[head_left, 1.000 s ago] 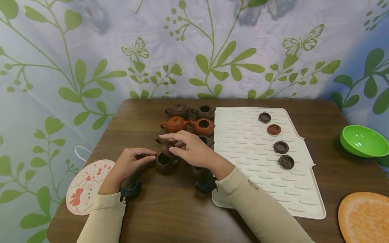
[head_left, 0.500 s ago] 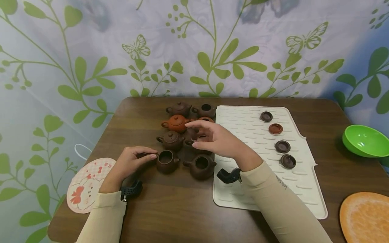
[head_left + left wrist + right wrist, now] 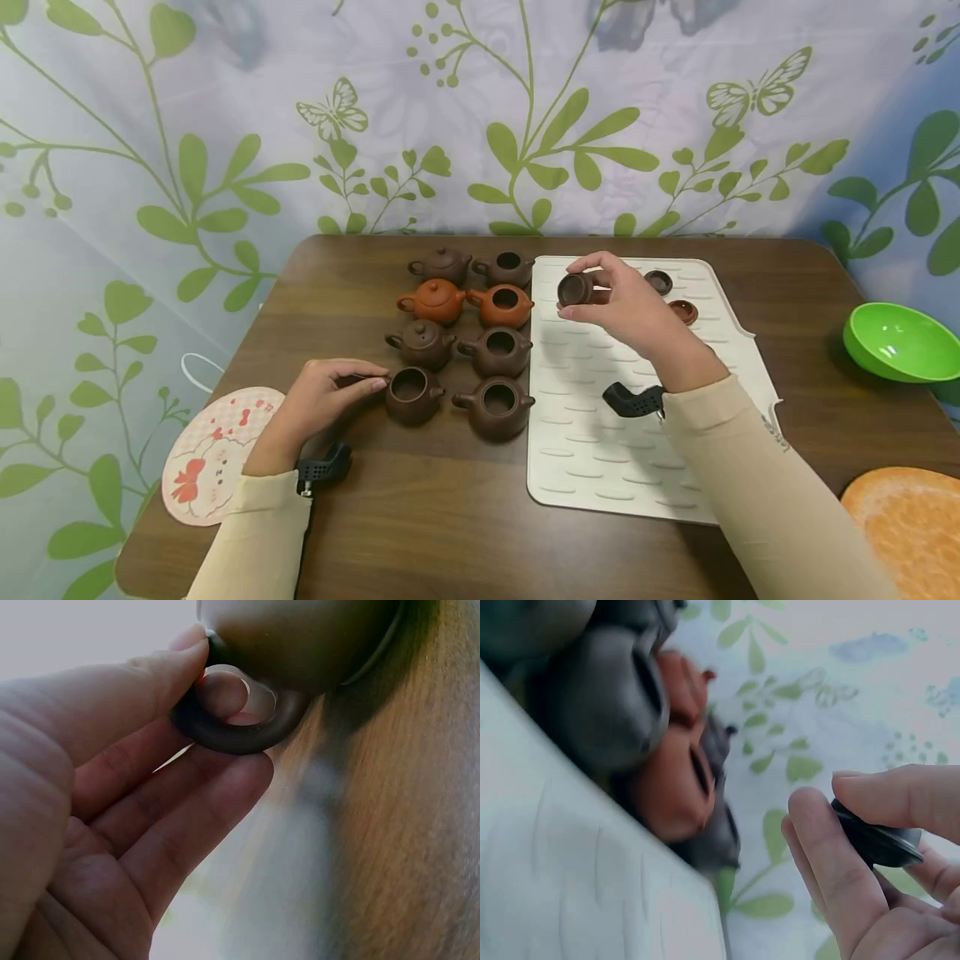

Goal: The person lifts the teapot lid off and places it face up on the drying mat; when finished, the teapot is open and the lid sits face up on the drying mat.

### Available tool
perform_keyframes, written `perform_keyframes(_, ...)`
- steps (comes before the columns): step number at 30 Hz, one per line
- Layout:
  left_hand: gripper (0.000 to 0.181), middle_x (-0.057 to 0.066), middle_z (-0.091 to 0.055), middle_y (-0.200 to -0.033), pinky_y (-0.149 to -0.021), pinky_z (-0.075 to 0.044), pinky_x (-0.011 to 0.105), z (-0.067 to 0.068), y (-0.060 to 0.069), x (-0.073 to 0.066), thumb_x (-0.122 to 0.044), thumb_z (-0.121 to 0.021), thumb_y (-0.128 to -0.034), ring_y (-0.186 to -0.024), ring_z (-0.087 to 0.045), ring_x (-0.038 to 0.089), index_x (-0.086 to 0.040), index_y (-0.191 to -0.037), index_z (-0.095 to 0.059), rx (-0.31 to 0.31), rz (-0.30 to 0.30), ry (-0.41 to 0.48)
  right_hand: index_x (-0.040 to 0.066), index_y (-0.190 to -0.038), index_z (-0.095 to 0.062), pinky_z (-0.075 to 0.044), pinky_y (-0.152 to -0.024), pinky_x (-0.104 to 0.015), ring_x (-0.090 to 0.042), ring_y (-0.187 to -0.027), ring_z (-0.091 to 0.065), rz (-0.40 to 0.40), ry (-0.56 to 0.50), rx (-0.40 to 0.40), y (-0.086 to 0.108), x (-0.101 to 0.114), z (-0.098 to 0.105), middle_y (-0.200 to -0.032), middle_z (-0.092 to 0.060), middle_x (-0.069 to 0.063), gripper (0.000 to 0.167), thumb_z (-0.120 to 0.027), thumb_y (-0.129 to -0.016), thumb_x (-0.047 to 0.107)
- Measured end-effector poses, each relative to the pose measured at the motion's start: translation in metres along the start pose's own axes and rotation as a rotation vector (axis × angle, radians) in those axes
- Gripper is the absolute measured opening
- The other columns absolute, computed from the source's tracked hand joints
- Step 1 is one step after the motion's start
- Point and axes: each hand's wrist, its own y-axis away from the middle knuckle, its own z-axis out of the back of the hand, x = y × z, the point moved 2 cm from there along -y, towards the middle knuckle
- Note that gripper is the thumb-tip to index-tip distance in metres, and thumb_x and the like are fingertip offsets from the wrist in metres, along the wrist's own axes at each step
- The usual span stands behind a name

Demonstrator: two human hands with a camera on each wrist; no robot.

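Observation:
My left hand [image 3: 322,408] pinches the loop handle [image 3: 247,739] of a lidless dark brown teapot [image 3: 412,408] standing on the table in the front left of a group. Above the back left part of a white ridged mat, my right hand [image 3: 626,304] holds a small dark brown teapot lid [image 3: 573,290] between thumb and fingers, its hollow underside toward the head camera. In the right wrist view the lid [image 3: 877,836] shows edge-on. Lidless beside the gripped teapot is another dark teapot [image 3: 498,410].
Lidded pots include an orange teapot [image 3: 433,302]; a lidless orange teapot [image 3: 501,307] is beside it. On the white mat [image 3: 577,475] lie a dark lid [image 3: 658,282] and a reddish lid [image 3: 683,312]. A green bowl [image 3: 900,342], orange round mat [image 3: 911,525] and pink round mat [image 3: 217,458] lie around.
My right hand has moved from over the teapots rightward to above the white mat, carrying the dark lid. It now covers the mat's nearer lids. My left hand stays on the teapot handle.

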Motion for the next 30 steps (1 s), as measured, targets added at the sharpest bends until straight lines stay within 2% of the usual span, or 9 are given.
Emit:
perform_keyframes(4, 0.016, -0.009, -0.077, -0.107, -0.082, -0.056, 0.024, 0.0, -0.003, -0.002, -0.015, -0.082, -0.0957, -0.099, -0.073, 0.013, -0.017, -0.111, -0.085, 0.003, -0.009, 0.001, 0.006, -0.138, -0.049, -0.052, -0.088, -0.038, -0.028, -0.107, -0.066, -0.018, 0.129, 0.033, 0.0, -0.008, 0.019, -0.127, -0.063, -0.018, 0.057, -0.084, -0.093, 0.01)
perform_keyframes(7, 0.016, -0.009, -0.077, -0.106, -0.081, -0.056, 0.023, 0.0, -0.004, -0.004, -0.013, -0.082, -0.0949, -0.098, -0.073, 0.013, -0.014, -0.111, -0.085, 0.001, -0.006, 0.016, 0.004, -0.133, -0.052, -0.05, -0.089, -0.042, -0.027, -0.104, -0.065, -0.008, 0.256, 0.093, 0.001, -0.017, 0.03, -0.128, -0.066, -0.016, 0.053, -0.085, -0.092, 0.011)
perform_keyframes(11, 0.016, -0.009, -0.077, -0.106, -0.08, -0.056, 0.022, 0.001, -0.004, -0.007, -0.012, -0.082, -0.0944, -0.098, -0.073, 0.013, -0.012, -0.111, -0.084, -0.002, -0.003, 0.017, 0.003, -0.124, -0.056, -0.048, -0.089, -0.046, -0.026, -0.099, -0.065, -0.005, 0.366, 0.191, 0.006, -0.03, 0.041, -0.122, -0.07, -0.012, 0.047, -0.087, -0.089, 0.011)
perform_keyframes(15, 0.017, -0.01, -0.077, -0.106, -0.081, -0.055, 0.021, 0.002, -0.004, -0.007, -0.012, -0.083, -0.094, -0.099, -0.072, 0.013, -0.013, -0.11, -0.085, -0.005, 0.002, 0.009, 0.005, -0.115, -0.061, -0.05, -0.086, -0.043, -0.025, -0.098, -0.065, -0.02, 0.395, 0.278, 0.013, -0.039, 0.046, -0.114, -0.07, -0.009, 0.043, -0.09, -0.085, 0.009)
perform_keyframes(21, 0.017, -0.009, -0.077, -0.106, -0.082, -0.055, 0.02, 0.002, -0.003, -0.007, -0.011, -0.083, -0.0934, -0.098, -0.073, 0.014, -0.016, -0.11, -0.085, -0.011, 0.0, 0.022, 0.006, -0.115, -0.064, -0.055, -0.08, -0.039, -0.026, -0.1, -0.07, -0.086, 0.355, 0.418, 0.023, -0.045, 0.051, -0.115, -0.063, -0.014, 0.042, -0.091, -0.082, 0.003)
perform_keyframes(30, 0.018, -0.01, -0.077, -0.105, -0.081, -0.055, 0.02, 0.002, -0.001, -0.007, -0.011, -0.084, -0.0926, -0.097, -0.073, 0.013, -0.018, -0.109, -0.085, -0.018, 0.007, 0.018, 0.011, -0.112, -0.066, -0.054, -0.082, -0.042, -0.024, -0.101, -0.069, -0.033, 0.475, 0.459, 0.025, -0.048, 0.051, -0.113, -0.06, -0.01, 0.041, -0.092, -0.081, 0.003)
